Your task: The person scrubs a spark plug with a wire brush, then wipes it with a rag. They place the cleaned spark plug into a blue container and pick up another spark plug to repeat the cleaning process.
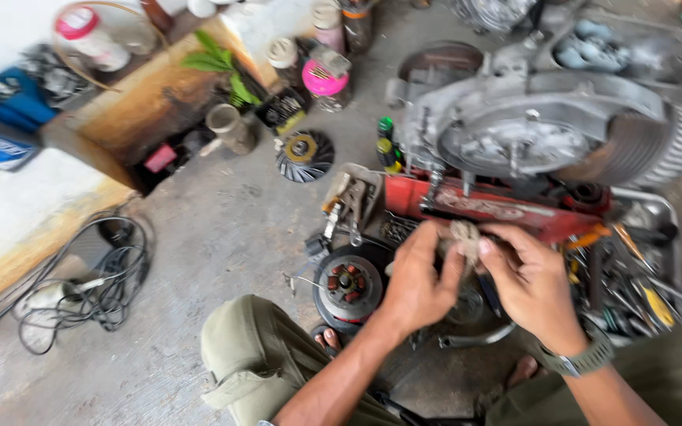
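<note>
Both my hands meet over a small dirty grey metal part (462, 237), held between the fingers of my left hand (417, 280) and my right hand (529, 282). The frame is blurred, so the part's shape is unclear. Just below left of my hands, a round black disc with copper coils (347, 284) lies on the concrete floor. Behind my hands stands a red metal toolbox (483, 207), and beyond it a large grey engine casing with cooling fins (546, 130).
A metal tray of screwdrivers and tools (641, 276) sits at right. A black fan wheel (304, 156), spray cans and jars (325, 75) lie further back. Tangled black cable (96, 284) is at left beside a wooden ledge (132, 110). My knees frame the bottom.
</note>
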